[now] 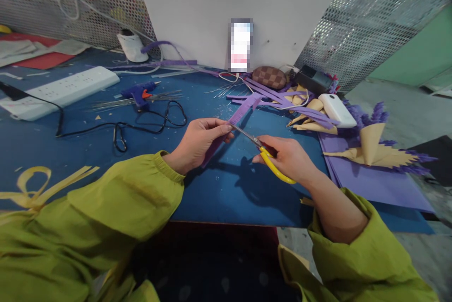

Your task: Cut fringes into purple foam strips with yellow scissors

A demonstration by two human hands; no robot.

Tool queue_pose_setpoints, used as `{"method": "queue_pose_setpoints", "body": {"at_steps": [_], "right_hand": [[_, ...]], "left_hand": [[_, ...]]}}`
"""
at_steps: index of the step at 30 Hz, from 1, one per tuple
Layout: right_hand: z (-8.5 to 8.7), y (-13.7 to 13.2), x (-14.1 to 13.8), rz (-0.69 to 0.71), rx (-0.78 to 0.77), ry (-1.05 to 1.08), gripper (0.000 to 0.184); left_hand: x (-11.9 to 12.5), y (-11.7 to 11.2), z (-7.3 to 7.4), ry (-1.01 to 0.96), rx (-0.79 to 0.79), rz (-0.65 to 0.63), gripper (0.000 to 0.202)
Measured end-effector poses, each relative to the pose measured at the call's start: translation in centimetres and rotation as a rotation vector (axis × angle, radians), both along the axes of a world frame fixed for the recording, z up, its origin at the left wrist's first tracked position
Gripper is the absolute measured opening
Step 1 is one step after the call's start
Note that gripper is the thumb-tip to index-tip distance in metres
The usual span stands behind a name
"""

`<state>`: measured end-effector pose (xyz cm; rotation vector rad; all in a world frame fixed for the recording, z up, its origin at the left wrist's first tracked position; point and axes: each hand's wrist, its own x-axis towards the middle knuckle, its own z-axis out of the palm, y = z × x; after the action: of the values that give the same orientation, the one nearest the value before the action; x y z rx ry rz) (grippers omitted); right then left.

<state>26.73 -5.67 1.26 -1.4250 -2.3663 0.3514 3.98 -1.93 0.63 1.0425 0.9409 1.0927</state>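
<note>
Between thumb and fingers, my left hand (203, 142) pinches a purple paper strip (244, 110) above the middle of the blue table. Fine cuts show along one edge of the strip. My right hand (287, 156) is closed around the yellow handles of a pair of scissors (277, 167). The blades point up and left, and their tips reach the strip right at my left thumb. Whether the blades are parted cannot be made out. The strip's lower end hangs below my left hand, partly hidden by it.
A blue glue gun (140, 96) lies on thin wires, its black cord trailing left. Behind it is a white power strip (67, 90). A phone (240, 45) leans on the white board. Purple strips (282, 97), a white power bank (338, 110) and paper-wrapped purple flowers (374, 151) occupy the right.
</note>
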Motion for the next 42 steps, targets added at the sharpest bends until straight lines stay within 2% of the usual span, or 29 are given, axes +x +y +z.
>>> {"method": "queue_pose_setpoints", "body": {"at_steps": [9, 16, 22, 26, 31, 42], "right_hand": [[-0.1, 0.3, 0.1, 0.008, -0.030, 0.002, 0.035], [-0.3, 0.8, 0.3, -0.002, -0.108, -0.018, 0.035], [0.2, 2.7, 0.7, -0.049, -0.194, -0.045, 0.038], [0.3, 3.8, 1.2, -0.057, -0.261, -0.010, 0.040], [-0.1, 3.2, 1.4, -0.042, -0.320, 0.064, 0.037], [-0.9, 2.3, 1.2, -0.026, -0.313, 0.061, 0.038]], "left_hand": [[0.0, 0.3, -0.1, -0.052, -0.058, -0.009, 0.016], [0.4, 0.9, -1.4, -0.060, -0.140, -0.032, 0.024], [1.4, 2.4, -2.2, -0.065, -0.208, -0.014, 0.028], [1.4, 2.9, -2.5, -0.071, -0.193, -0.032, 0.028], [0.9, 2.6, -2.6, -0.095, -0.202, -0.065, 0.023], [0.8, 2.4, -2.6, -0.116, -0.269, -0.094, 0.020]]}}
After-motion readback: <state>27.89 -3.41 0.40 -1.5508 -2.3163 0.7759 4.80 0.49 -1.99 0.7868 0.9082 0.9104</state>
